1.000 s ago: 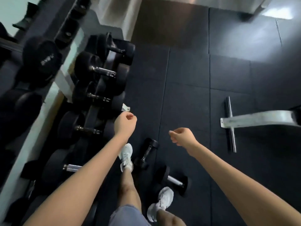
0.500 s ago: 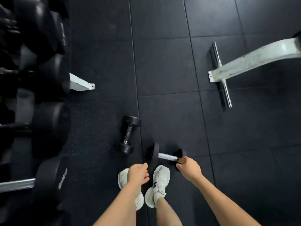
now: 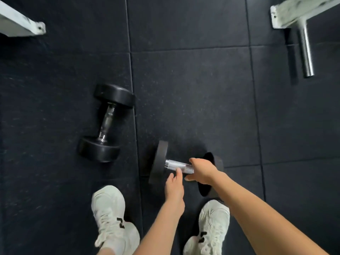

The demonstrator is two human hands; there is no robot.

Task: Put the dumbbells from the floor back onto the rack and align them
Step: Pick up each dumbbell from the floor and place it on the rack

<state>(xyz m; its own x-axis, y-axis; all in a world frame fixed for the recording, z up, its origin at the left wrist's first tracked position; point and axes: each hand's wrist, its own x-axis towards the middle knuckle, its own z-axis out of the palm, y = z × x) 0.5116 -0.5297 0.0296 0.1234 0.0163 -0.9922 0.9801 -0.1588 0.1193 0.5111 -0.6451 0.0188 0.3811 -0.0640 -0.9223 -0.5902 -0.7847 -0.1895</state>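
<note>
Two black dumbbells lie on the dark rubber floor. The nearer dumbbell (image 3: 160,161), with a bright knurled handle, lies crosswise just ahead of my feet. My right hand (image 3: 202,171) is wrapped around the right part of its handle. My left hand (image 3: 173,183) reaches up from below, fingers apart, fingertips touching the handle's middle. The second dumbbell (image 3: 106,123) lies lengthwise to the left, untouched, about a hand's width from the first. The rack's shelves are out of view.
A white foot of the rack (image 3: 20,26) juts in at the top left. At the top right sits a white bench leg with a steel crossbar (image 3: 305,50). My two white shoes (image 3: 112,218) stand on the floor tiles near the bottom edge.
I have bent lower, so the floor and dumbbells look much closer and the rack has left the view. My right hand has closed on the nearer dumbbell's handle; my left hand has opened and reached it.
</note>
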